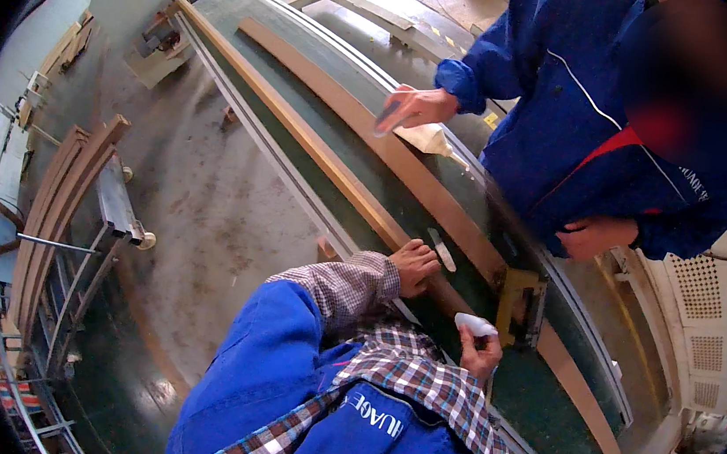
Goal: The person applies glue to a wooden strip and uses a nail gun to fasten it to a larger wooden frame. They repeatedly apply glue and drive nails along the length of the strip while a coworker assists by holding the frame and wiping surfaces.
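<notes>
While the left hand (414,263) presses flat on the long wooden strip (359,187), the right hand (481,350) pinches a small white bottle (475,325), gluing seemingly unfinished, with most of the strip ahead.

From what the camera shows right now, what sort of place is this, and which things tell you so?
Probably a woodworking shop: long wooden strips lie on a green machine bed, and more strips fill a metal rack.

Scuffed concrete floor (206,210), stacked wooden strips (61,195).
</notes>
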Action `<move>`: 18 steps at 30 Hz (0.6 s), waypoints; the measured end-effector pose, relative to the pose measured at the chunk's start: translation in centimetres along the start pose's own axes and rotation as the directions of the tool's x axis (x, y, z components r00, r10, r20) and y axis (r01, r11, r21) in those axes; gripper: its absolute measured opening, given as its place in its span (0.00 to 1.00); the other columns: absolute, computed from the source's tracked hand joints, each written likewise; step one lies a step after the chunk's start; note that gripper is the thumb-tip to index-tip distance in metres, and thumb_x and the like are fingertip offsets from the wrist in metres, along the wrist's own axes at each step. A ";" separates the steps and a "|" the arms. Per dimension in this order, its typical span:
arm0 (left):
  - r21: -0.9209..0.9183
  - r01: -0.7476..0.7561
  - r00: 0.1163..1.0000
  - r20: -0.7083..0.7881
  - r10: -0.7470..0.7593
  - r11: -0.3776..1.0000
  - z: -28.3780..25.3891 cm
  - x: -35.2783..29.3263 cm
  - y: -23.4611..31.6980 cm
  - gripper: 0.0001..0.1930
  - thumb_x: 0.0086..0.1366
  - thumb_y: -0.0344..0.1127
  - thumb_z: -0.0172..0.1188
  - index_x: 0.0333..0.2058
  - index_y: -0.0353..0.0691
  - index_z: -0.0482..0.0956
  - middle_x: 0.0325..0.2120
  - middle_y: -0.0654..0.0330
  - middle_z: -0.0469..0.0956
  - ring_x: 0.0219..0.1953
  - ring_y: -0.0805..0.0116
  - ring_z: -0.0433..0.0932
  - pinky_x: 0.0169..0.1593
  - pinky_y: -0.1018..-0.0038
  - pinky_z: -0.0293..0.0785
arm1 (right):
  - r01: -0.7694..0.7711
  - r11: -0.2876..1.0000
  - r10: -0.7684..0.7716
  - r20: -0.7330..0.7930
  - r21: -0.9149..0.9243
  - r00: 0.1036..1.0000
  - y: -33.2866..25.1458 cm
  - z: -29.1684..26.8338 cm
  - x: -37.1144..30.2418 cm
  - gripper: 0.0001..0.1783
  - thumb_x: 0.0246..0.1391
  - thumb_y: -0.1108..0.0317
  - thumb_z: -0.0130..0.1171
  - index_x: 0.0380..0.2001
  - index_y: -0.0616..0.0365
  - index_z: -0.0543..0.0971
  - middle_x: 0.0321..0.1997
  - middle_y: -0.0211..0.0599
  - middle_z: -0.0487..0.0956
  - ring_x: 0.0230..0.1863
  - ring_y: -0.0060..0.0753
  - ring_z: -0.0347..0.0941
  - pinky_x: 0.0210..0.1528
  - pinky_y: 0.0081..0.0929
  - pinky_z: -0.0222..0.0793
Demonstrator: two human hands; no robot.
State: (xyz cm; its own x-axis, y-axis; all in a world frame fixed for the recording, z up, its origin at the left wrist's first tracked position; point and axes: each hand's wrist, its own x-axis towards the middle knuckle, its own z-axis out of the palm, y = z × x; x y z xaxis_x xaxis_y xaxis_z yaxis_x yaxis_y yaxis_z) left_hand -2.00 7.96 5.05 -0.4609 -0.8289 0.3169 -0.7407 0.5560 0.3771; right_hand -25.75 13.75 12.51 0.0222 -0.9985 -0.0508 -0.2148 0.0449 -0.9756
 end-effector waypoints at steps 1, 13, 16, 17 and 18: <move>0.030 -0.014 0.998 0.057 0.012 0.999 -0.2 0.1 -0.2 0.18 0.48 0.34 0.57 0.40 0.40 0.71 0.36 0.57 0.71 0.43 0.61 0.69 0.53 0.62 0.57 | 0.002 1.000 -0.002 0.014 0.022 1.000 -0.2 -0.1 -0.1 0.12 0.48 0.73 0.63 0.37 0.65 0.75 0.37 0.38 0.77 0.38 0.27 0.74 0.40 0.25 0.71; 0.235 -0.053 0.980 -0.172 0.096 0.970 2.4 -3.5 0.3 0.10 0.53 0.33 0.56 0.35 0.38 0.73 0.39 0.57 0.76 0.46 0.61 0.74 0.52 0.66 0.69 | 0.032 0.999 -0.033 -0.010 -0.044 0.999 -0.5 0.3 -0.5 0.13 0.47 0.73 0.64 0.36 0.64 0.75 0.35 0.35 0.78 0.35 0.24 0.73 0.38 0.23 0.70; 0.270 -0.107 0.953 -0.246 0.176 0.957 2.4 -3.1 0.2 0.09 0.53 0.32 0.56 0.33 0.38 0.73 0.42 0.56 0.75 0.48 0.59 0.74 0.54 0.63 0.68 | 0.032 0.999 -0.033 -0.006 -0.035 0.999 -1.0 0.5 -0.5 0.13 0.47 0.73 0.63 0.36 0.64 0.75 0.35 0.36 0.78 0.35 0.24 0.73 0.38 0.23 0.69; 0.263 -0.089 0.954 -0.254 0.158 0.961 2.1 -3.0 0.4 0.08 0.53 0.32 0.56 0.33 0.37 0.73 0.43 0.55 0.75 0.48 0.58 0.73 0.55 0.62 0.68 | 0.034 0.999 -0.034 -0.001 -0.025 0.999 -1.2 0.5 -0.4 0.13 0.47 0.73 0.63 0.36 0.64 0.75 0.34 0.36 0.78 0.35 0.24 0.73 0.38 0.23 0.69; 0.256 -0.071 0.955 -0.261 0.140 0.964 1.7 -2.9 0.8 0.07 0.53 0.32 0.56 0.32 0.37 0.73 0.43 0.55 0.75 0.49 0.58 0.73 0.55 0.62 0.67 | 0.037 0.999 -0.037 0.000 -0.031 0.999 -1.3 0.5 -0.4 0.13 0.47 0.73 0.63 0.36 0.64 0.75 0.34 0.36 0.78 0.35 0.24 0.73 0.38 0.23 0.69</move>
State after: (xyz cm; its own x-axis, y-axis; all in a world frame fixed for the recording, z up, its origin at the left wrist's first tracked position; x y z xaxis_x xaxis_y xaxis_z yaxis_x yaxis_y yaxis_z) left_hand -2.09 10.70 2.98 -0.4164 -0.6982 0.5823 -0.8064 0.5794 0.1181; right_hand -25.01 14.11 13.66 0.0301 -0.9994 -0.0143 -0.2436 0.0066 -0.9699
